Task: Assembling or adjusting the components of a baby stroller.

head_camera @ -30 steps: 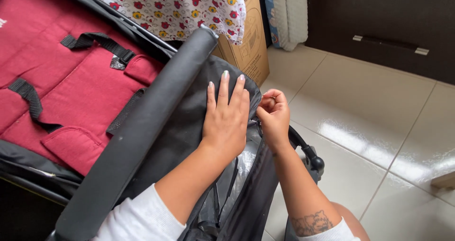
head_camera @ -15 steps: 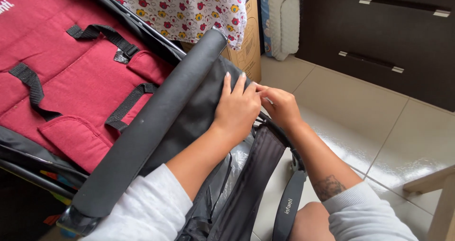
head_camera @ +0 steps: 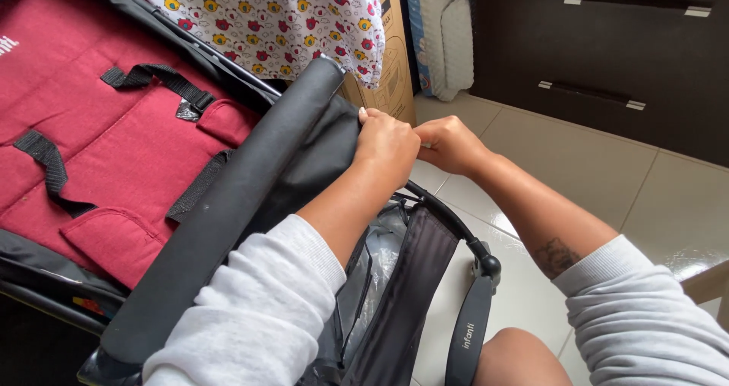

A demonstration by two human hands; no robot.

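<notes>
Holding on with both hands, the person works at the edge of a dark grey fabric flap on a baby stroller. The left hand is curled tight, with its fingers pinching the top of the flap just beside the black padded bar. The right hand is closed too, and its fingertips press against the left hand at the same spot. What the right hand grips is hidden, so it is hard to tell if it holds the fabric or something small.

The flap sits in the middle, between the bar on the left and the black frame tube on the right. Below the hands hangs a clear plastic sheet next to a dark fabric panel.

On the left lies the red seat pad with black straps. Far off at the top, a white cloth with little coloured pictures hangs over a cardboard box. A dark cabinet with drawers stands far right, on the pale tiled floor. Both arms wear light grey sleeves
</notes>
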